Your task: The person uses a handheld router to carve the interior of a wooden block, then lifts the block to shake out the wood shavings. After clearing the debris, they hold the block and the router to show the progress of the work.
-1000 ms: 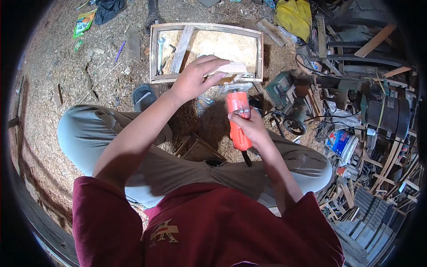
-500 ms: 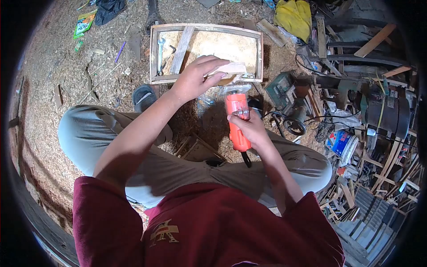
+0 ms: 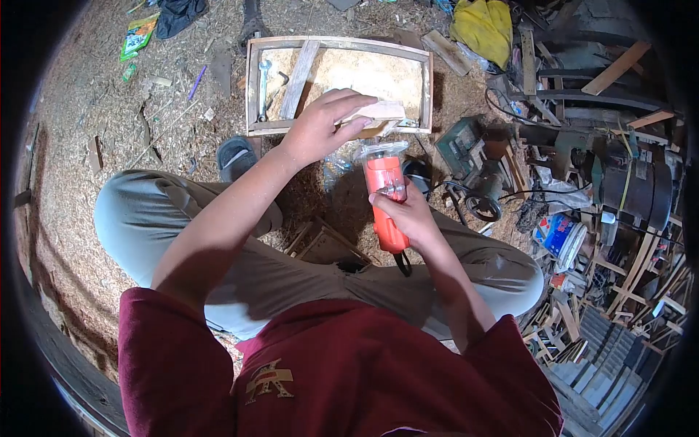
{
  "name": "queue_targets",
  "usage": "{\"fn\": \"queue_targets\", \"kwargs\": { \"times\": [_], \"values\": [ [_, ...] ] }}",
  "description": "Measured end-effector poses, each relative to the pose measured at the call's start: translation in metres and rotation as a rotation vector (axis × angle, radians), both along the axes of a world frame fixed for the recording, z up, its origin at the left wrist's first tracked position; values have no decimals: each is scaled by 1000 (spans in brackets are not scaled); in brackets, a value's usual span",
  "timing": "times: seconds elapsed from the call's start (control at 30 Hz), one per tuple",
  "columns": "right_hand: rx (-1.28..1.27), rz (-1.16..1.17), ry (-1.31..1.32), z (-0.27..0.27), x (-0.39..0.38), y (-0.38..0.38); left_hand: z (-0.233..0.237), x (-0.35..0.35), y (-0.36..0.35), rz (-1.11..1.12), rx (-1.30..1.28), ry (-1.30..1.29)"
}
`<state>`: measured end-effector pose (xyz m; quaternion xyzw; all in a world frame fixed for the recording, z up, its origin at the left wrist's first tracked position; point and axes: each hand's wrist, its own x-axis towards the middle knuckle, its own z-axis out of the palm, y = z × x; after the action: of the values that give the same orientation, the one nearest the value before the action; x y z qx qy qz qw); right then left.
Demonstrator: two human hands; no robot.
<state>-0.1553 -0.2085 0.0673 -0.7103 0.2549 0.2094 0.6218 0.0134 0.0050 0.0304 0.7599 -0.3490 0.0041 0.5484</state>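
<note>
The hands are apart: the left hand (image 3: 320,130) is clasped on a block (image 3: 384,110) at the tray (image 3: 253,84)'s near edge, while the right hand (image 3: 409,213) is wrapped around an orange tool (image 3: 381,172) just before the tray. A wrench (image 3: 263,91) and slat (image 3: 299,80) lie in the tray's left part.

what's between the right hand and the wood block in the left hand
In the head view, the upper body of the orange power tool and its clear base lie between them.

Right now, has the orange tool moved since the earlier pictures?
Yes: the orange tool has shifted slightly back and left, away from the wooden frame.
</note>
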Motion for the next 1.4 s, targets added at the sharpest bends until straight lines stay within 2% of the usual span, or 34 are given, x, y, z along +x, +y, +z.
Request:
{"fn": "queue_targets", "kwargs": {
  "times": [1.4],
  "values": [
    [59,-36,7,-1,8,-6,-1,-2,1,4,9,5]
  ]
}}
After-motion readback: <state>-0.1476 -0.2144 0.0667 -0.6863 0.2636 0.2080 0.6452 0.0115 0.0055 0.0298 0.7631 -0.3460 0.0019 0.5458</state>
